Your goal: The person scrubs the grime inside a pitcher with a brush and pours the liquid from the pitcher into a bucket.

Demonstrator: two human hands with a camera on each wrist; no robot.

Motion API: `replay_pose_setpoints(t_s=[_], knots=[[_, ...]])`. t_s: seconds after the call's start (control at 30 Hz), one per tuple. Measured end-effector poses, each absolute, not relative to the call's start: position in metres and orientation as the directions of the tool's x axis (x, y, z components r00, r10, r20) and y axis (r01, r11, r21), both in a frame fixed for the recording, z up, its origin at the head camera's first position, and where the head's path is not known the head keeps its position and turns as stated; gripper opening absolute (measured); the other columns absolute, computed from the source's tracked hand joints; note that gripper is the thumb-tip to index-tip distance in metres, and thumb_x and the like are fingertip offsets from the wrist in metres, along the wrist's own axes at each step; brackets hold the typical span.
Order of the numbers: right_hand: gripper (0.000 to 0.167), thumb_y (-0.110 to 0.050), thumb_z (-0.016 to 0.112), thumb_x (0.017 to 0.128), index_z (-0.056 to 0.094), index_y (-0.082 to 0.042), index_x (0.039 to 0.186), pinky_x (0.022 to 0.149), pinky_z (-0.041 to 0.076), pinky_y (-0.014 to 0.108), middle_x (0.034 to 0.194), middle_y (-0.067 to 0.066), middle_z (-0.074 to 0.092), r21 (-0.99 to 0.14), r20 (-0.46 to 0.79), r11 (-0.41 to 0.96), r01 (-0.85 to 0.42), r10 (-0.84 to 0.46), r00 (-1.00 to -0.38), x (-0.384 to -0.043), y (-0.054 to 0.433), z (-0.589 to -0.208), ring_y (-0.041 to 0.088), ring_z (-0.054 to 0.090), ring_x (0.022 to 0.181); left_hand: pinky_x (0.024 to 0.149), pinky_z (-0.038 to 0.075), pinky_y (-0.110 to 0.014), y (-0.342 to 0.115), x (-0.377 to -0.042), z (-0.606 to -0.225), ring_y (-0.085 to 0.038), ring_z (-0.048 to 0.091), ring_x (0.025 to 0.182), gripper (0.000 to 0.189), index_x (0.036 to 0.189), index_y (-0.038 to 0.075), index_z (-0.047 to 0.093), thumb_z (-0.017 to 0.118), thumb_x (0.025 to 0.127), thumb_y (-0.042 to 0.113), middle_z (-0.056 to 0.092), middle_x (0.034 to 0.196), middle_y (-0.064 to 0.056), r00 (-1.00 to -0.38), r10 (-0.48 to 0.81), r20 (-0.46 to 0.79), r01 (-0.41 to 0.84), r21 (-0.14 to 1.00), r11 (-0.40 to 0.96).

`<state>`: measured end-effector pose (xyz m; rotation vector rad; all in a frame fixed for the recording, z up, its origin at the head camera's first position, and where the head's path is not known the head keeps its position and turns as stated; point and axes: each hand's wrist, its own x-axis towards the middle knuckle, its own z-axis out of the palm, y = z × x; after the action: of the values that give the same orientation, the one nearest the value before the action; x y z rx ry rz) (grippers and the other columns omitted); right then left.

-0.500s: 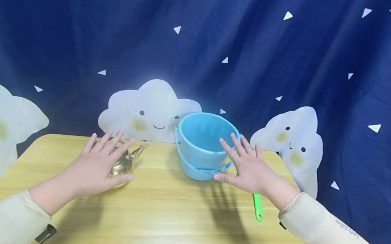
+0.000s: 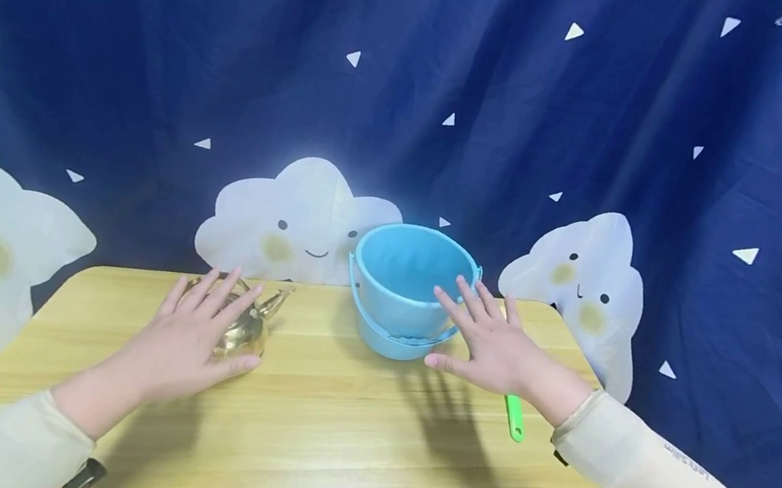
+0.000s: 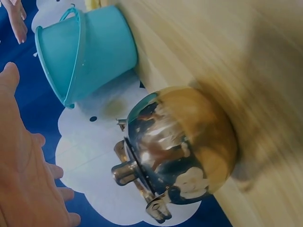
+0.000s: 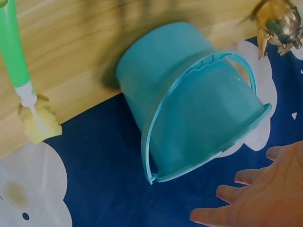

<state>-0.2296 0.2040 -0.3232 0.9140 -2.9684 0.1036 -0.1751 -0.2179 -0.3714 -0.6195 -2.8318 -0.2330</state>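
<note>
My left hand (image 2: pixel 186 344) hovers with spread fingers over a shiny metal teapot (image 2: pixel 244 333), hiding part of it in the head view. The left wrist view shows the teapot's round body (image 3: pixel 189 146), lid knob and handle, apart from the palm. Over on the right, my right hand (image 2: pixel 497 348) is held up, fingers fanned out, overlapping the edge of a blue bucket (image 2: pixel 399 317). The bucket stands upright, its handle (image 4: pixel 158 106) hanging down at the front. Under the right hand lies a green-handled tool (image 2: pixel 514 418); the right wrist view shows its pale yellow head (image 4: pixel 41 124).
Everything stands on a light wooden table (image 2: pixel 332 438). Behind its far edge hangs a dark blue curtain (image 2: pixel 413 95) with white cloud shapes. Bright glare lies on the table's near side.
Both hands have lowered very slightly, fingers still spread. The teapot, bucket and green-handled tool stay where they were on the table.
</note>
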Motion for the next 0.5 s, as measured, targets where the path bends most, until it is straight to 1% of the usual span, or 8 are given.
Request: replay_pose_setpoints(t_s=[0.17, 0.3, 0.5], knots=[[0.092, -0.070, 0.051, 0.092, 0.013, -0.025, 0.162, 0.112, 0.000, 0.075, 0.168, 0.012, 0.000, -0.064, 0.048, 0.817, -0.573, -0.571, -0.820, -0.227, 0.203, -0.327, 0.042, 0.001, 0.152, 0.117, -0.014, -0.061, -0.218, -0.174, -0.378, -0.049, 0.009, 0.149, 0.089, 0.162, 0.023, 0.014, 0.049, 0.094, 0.068, 0.003, 0.167, -0.016, -0.884, 0.391, 0.255, 0.426, 0.098, 0.899], [0.091, -0.068, 0.053, 0.092, 0.015, -0.024, 0.162, 0.112, 0.002, 0.075, 0.168, 0.012, 0.003, -0.060, 0.063, 0.814, -0.578, -0.574, -0.816, -0.225, 0.202, -0.330, 0.043, 0.005, 0.152, 0.117, -0.017, -0.059, -0.220, -0.174, -0.384, -0.049, 0.009, 0.149, 0.089, 0.162, 0.025, 0.014, 0.047, 0.094, 0.070, 0.007, 0.166, -0.018, -0.885, 0.387, 0.259, 0.420, 0.087, 0.903], [0.091, -0.072, 0.050, 0.092, 0.016, -0.025, 0.162, 0.112, 0.007, 0.075, 0.168, 0.013, 0.005, -0.037, 0.072, 0.812, -0.582, -0.579, -0.812, -0.216, 0.200, -0.335, 0.042, 0.006, 0.152, 0.116, -0.018, -0.060, -0.221, -0.171, -0.393, -0.046, 0.008, 0.150, 0.089, 0.162, 0.023, 0.017, 0.048, 0.093, 0.071, 0.013, 0.165, -0.021, -0.884, 0.386, 0.262, 0.422, 0.095, 0.902]])
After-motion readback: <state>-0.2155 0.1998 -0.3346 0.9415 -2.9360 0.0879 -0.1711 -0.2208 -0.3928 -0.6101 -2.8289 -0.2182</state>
